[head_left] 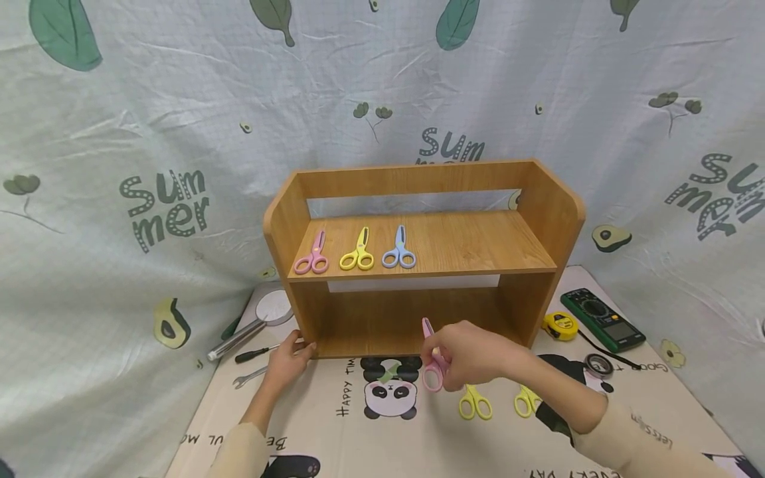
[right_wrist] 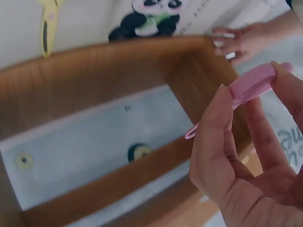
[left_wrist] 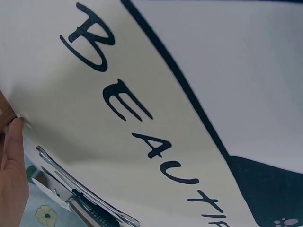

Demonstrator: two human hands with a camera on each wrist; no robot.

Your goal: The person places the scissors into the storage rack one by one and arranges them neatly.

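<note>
A two-tier wooden shelf [head_left: 418,245] stands on the printed tabletop. My right hand [head_left: 469,355] pinches pink scissors [head_left: 433,373] by the handle, blades pointing up, in front of the lower tier. In the right wrist view, thumb and fingers hold the scissors' pink handle loop [right_wrist: 253,84]. My left hand [head_left: 289,362] rests at the shelf's lower left front corner, its fingers extended against it. Along the upper tier lie pink scissors [head_left: 313,255], yellow scissors [head_left: 357,252] and blue scissors [head_left: 399,250] in a row.
Two yellow scissors [head_left: 475,403] [head_left: 527,401] lie in front, partly behind the right arm. At left are a magnifying glass [head_left: 273,308], a screwdriver [head_left: 252,355] and a wrench [head_left: 248,378]. A tape measure [head_left: 560,326], a multimeter [head_left: 603,320] and a tape roll [head_left: 598,365] lie right.
</note>
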